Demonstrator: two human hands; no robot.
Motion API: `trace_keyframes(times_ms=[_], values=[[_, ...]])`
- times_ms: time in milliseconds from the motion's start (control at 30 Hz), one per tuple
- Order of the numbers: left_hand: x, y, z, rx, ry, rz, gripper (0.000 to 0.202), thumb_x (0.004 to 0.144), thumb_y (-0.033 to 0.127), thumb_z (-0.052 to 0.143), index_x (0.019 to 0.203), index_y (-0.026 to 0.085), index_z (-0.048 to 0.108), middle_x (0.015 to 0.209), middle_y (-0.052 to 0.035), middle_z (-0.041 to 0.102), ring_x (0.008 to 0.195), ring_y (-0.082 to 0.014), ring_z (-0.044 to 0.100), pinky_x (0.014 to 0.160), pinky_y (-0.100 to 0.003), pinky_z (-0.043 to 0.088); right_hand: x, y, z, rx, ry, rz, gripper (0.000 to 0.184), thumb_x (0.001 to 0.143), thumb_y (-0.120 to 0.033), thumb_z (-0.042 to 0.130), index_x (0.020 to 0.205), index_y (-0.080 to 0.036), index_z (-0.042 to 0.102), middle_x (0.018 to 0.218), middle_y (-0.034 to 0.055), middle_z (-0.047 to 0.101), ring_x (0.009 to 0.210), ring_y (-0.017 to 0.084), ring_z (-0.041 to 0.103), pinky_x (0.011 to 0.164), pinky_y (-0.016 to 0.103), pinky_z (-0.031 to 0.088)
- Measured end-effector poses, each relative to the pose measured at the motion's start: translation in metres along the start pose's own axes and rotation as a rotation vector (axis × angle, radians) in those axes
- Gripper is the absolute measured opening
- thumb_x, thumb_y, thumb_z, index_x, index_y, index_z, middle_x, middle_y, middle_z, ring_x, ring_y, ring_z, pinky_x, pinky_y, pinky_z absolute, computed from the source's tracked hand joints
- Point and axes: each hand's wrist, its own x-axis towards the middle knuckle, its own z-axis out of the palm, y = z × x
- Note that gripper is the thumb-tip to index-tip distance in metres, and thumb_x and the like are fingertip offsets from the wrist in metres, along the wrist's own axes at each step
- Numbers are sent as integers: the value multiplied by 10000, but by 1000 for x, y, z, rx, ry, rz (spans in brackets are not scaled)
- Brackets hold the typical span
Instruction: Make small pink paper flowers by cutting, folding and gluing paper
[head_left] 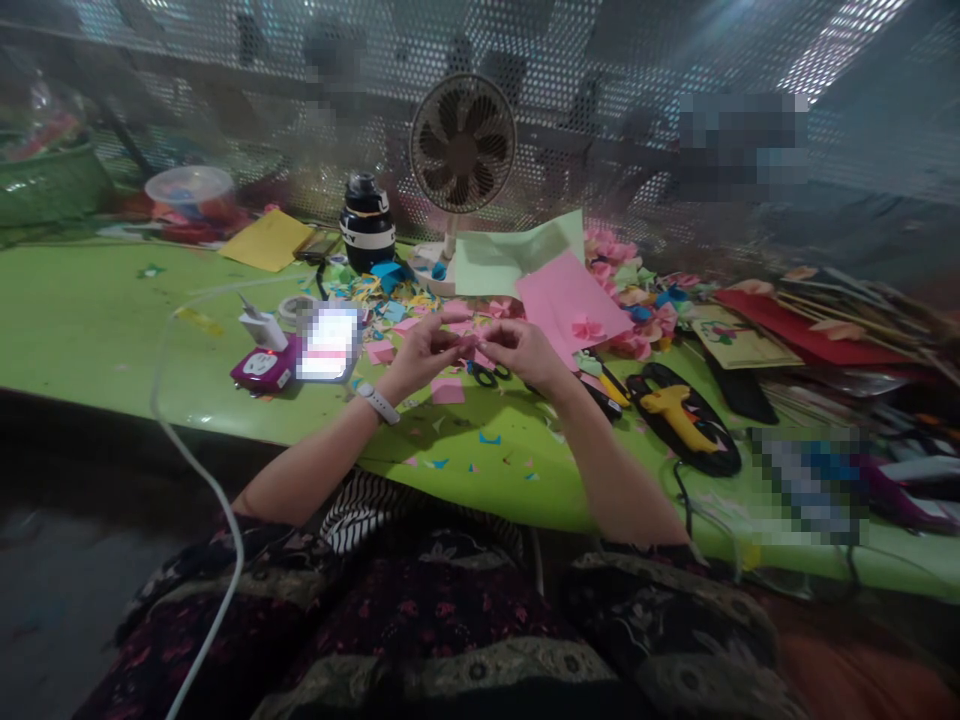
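Observation:
Both hands meet above the middle of the green table, pinching a small pink paper piece (470,342) between their fingertips. My left hand (421,355), with a white band on its wrist, grips it from the left. From the other side, my right hand (520,352) holds it between thumb and finger. The fingers partly cover the piece, so its exact shape is hard to see. Black-handled scissors (484,375) lie just below the hands. A pink paper square (448,391) rests on the table nearby, and a larger pink sheet (562,300) lies behind my right hand.
Paper scraps spread around a black bottle (367,235) and a small fan (463,145). At left are a lit phone (328,345) and a purple power socket (262,370) with a white cable. A yellow glue gun (682,415) lies at right, near pink paper flowers (611,262).

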Motion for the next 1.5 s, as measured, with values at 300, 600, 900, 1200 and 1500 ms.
trace_keyframes(times_ms=[300, 600, 900, 1200, 1500], values=[[0, 2, -6, -52, -1, -213, 408, 775, 478, 832, 991, 153, 713, 869, -84, 778, 759, -173, 761, 694, -285, 623, -2, -7, -4, 40, -28, 9, 291, 772, -437, 770, 798, -178, 641, 699, -1, 591, 641, 129, 506, 608, 290, 430], [1, -4, -8, -111, -20, -264, 330, 777, 464, 839, 851, 164, 724, 830, -77, 773, 725, -161, 755, 710, -296, 634, -5, -11, -5, 81, -39, 16, 261, 768, -412, 779, 812, -183, 663, 760, 17, 643, 696, 145, 555, 659, 310, 476], [2, -4, -6, -136, 16, -265, 411, 691, 509, 886, 822, 149, 738, 779, -72, 762, 676, -155, 734, 683, -291, 630, -6, -13, -6, 99, -36, 34, 282, 743, -419, 811, 830, -181, 686, 777, 29, 669, 716, 157, 582, 662, 309, 499], [2, -5, -7, -113, 8, -231, 355, 746, 477, 855, 835, 159, 726, 777, -57, 751, 684, -144, 732, 695, -289, 633, -3, -7, -5, 80, -35, 8, 287, 750, -429, 801, 830, -182, 679, 775, 27, 668, 710, 153, 579, 660, 310, 504], [0, -2, -6, -111, 22, -255, 325, 766, 447, 842, 852, 153, 732, 840, -79, 767, 728, -164, 750, 700, -295, 632, -3, -8, -6, 92, -42, 19, 280, 751, -415, 805, 831, -175, 685, 781, 27, 668, 716, 150, 581, 668, 306, 500]])
